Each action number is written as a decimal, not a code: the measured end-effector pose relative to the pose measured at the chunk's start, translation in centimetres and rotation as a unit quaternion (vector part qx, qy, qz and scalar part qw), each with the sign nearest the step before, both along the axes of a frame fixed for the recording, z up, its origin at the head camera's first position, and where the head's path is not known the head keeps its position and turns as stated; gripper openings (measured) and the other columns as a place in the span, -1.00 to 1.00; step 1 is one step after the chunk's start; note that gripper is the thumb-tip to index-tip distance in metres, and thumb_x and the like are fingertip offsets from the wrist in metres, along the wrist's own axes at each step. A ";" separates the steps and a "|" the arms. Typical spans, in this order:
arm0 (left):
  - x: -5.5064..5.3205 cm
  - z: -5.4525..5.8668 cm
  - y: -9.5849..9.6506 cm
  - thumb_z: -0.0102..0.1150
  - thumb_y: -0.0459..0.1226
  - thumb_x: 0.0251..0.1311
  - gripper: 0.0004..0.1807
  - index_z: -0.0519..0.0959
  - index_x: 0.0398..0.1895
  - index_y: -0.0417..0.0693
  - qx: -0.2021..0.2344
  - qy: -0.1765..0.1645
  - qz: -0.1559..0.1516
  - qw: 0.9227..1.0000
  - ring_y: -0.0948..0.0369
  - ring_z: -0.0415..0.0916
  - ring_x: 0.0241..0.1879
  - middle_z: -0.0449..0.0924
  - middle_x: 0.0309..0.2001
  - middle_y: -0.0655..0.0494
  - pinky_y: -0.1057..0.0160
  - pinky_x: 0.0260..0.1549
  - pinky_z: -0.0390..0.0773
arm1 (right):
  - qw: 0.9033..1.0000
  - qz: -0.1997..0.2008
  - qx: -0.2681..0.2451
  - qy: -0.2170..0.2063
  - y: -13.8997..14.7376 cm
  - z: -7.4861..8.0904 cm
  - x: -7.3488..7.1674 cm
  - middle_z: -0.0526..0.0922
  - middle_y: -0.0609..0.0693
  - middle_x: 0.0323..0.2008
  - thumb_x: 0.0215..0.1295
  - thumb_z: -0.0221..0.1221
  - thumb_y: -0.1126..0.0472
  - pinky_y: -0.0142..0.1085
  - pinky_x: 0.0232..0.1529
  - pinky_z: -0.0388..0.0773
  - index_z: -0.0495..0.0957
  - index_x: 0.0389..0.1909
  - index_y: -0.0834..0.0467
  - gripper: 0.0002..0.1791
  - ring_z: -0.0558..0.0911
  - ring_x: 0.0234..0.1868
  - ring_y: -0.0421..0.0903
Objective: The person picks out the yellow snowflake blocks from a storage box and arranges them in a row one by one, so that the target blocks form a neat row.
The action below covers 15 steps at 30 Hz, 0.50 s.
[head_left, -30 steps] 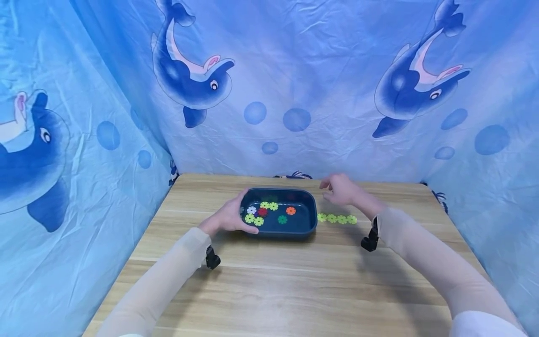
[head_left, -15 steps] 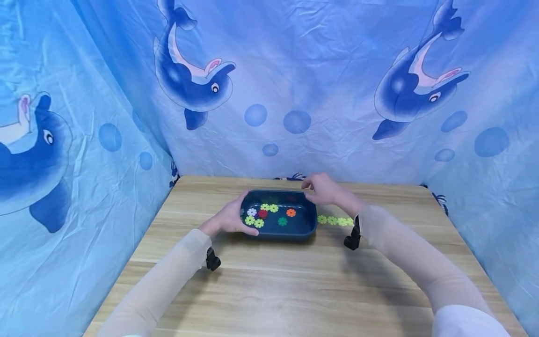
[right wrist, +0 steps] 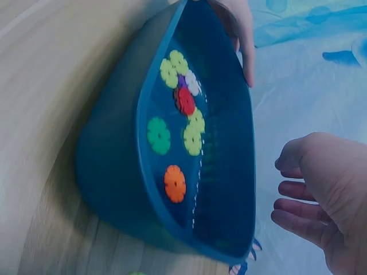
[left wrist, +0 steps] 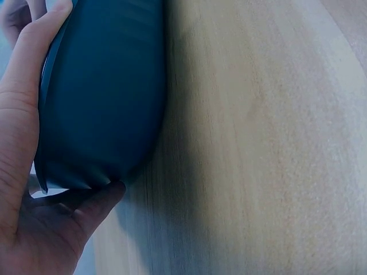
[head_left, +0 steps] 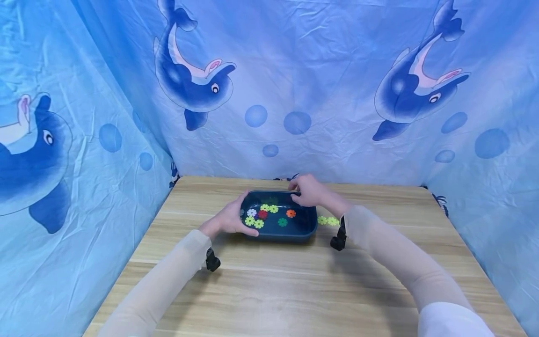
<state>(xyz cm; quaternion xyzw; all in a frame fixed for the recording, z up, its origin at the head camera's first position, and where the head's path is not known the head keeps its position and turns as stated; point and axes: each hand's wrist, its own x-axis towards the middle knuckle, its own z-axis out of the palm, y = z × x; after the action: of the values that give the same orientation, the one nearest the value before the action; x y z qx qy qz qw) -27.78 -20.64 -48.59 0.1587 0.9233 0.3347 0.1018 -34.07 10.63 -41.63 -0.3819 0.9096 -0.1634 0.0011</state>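
A dark blue plastic basin (head_left: 286,237) sits on the table. My left hand (head_left: 229,217) grips its left end, thumb along the front rim. In the left wrist view, fingers (left wrist: 103,206) press the basin's end wall. Inside lie flower-shaped plastic discs: several yellow-green discs (right wrist: 193,139), a red disc (right wrist: 185,101), a white disc (head_left: 251,212), a green disc (right wrist: 159,136), an orange disc (right wrist: 175,184) and a partly covered purple one. Over the basin's back right side hovers my right hand (head_left: 309,191), fingers loosely bent, holding nothing visible; the right wrist view shows it apart from the rim.
Right of the basin, a row of yellow-green discs (head_left: 327,220) lies on the wooden table (head_left: 269,290), partly hidden by the right wrist and its camera (head_left: 338,241). A blue dolphin-print curtain (head_left: 337,93) encloses the table's back and sides.
My right hand has moved left, from above the disc row to over the basin's back right rim. Its wrist now covers part of that row. The left hand and basin stay put.
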 end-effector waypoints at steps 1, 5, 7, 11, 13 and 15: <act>0.0 0.0 0.0 0.78 0.20 -0.30 0.69 -0.22 0.76 -0.12 0.000 -0.001 0.001 1.000 -0.25 0.12 0.64 0.04 0.70 -0.27 -0.30 0.57 0.26 | 1.000 0.001 0.000 -0.003 -0.3 0.0 0.0 0.81 0.14 -0.03 0.44 0.28 0.22 -0.03 0.07 0.76 0.75 0.04 0.25 -0.74 0.79 -0.03 0.06; 0.0 0.0 -0.1 0.79 0.17 -0.29 0.67 -0.21 0.76 -0.12 0.005 -0.002 0.003 1.000 -0.23 0.15 0.64 0.09 0.68 -0.26 -0.29 0.57 0.26 | 1.000 0.004 0.002 -0.007 -1.7 -0.3 0.1 0.82 0.13 0.00 0.44 0.28 0.21 -0.03 0.11 0.76 0.75 0.05 0.23 -0.73 0.80 0.00 0.05; 0.0 0.0 -0.1 0.79 0.15 -0.28 0.66 -0.20 0.76 -0.11 0.008 -0.003 0.005 1.000 -0.21 0.17 0.63 0.12 0.67 -0.25 -0.28 0.58 0.27 | 1.000 0.008 0.001 -0.006 -2.4 -0.6 0.2 0.82 0.11 0.00 0.43 0.28 0.21 -0.05 0.11 0.76 0.76 0.05 0.21 -0.73 0.80 -0.01 0.04; 0.0 -0.1 0.0 0.78 0.14 -0.25 0.64 -0.20 0.76 -0.10 0.011 -0.003 0.006 1.000 -0.19 0.22 0.60 0.15 0.66 -0.24 -0.27 0.57 0.28 | 1.000 0.013 -0.003 -0.010 -3.6 -1.2 0.2 0.81 0.10 0.00 0.42 0.30 0.23 -0.09 0.07 0.77 0.76 0.05 0.22 -0.74 0.79 -0.04 0.02; -0.1 -0.2 -0.1 0.78 0.12 -0.23 0.63 -0.20 0.76 -0.10 0.013 -0.002 0.006 1.000 -0.18 0.24 0.59 0.17 0.65 -0.24 -0.26 0.57 0.29 | 1.000 0.013 -0.001 -0.013 -4.2 -1.5 0.3 0.81 0.09 -0.01 0.41 0.31 0.24 -0.11 0.06 0.76 0.77 0.04 0.23 -0.74 0.78 -0.05 0.01; -0.1 -0.3 -0.1 0.77 0.11 -0.21 0.61 -0.19 0.76 -0.10 0.014 -0.001 0.005 1.000 -0.17 0.27 0.57 0.19 0.64 -0.23 -0.25 0.56 0.31 | 1.000 0.015 0.000 -0.019 -4.6 -1.8 0.4 0.81 0.10 -0.02 0.41 0.32 0.26 -0.10 0.07 0.76 0.76 0.04 0.25 -0.74 0.77 -0.05 0.01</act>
<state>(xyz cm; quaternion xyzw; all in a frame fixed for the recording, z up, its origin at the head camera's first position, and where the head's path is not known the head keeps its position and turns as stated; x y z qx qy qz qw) -27.91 -20.72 -48.84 0.1551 0.9193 0.3479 0.0991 -33.72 6.01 -43.39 -0.3921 0.9038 -0.1705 0.0203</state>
